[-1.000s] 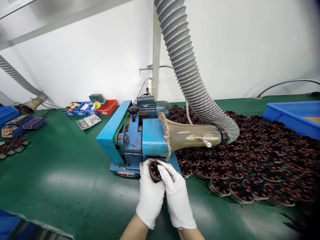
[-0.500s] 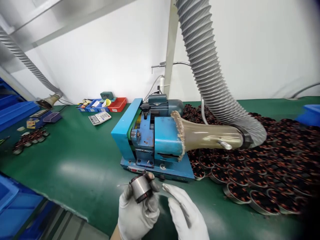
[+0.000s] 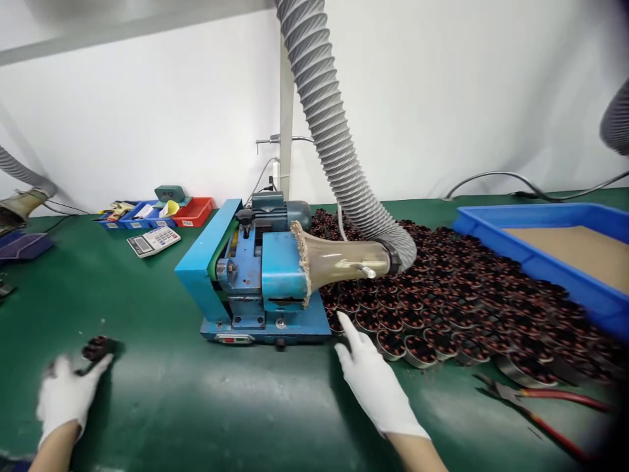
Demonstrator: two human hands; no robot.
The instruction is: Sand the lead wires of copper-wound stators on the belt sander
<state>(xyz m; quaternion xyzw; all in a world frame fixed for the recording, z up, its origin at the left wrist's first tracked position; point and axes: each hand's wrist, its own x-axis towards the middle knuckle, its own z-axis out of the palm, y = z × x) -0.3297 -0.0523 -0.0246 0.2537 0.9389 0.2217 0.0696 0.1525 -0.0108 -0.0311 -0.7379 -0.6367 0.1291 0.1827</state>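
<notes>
My left hand (image 3: 66, 393), in a white glove, lies far out to the left on the green table (image 3: 162, 387) with its fingers spread, fingertips just short of a small dark wound motor part (image 3: 97, 347) lying on the table. My right hand (image 3: 372, 380), also gloved, is stretched out flat and open, fingers pointing at the nearest of the many motor stators (image 3: 393, 341) that cover the table on the right. Between my hands stands the blue grinding machine (image 3: 250, 275) with a beige funnel (image 3: 339, 261) fixed to a grey ribbed hose (image 3: 334, 137).
A blue tray (image 3: 540, 262) sits at the right. Red-handled pliers (image 3: 540, 400) lie at the front right. A calculator (image 3: 153, 240) and small blue and red bins (image 3: 162, 211) stand at the back left. Another hose nozzle (image 3: 19, 203) is at the far left.
My left hand carried the stator from the machine out to the left and has let it go on the table. My right hand has opened and reached towards the stators on the right.
</notes>
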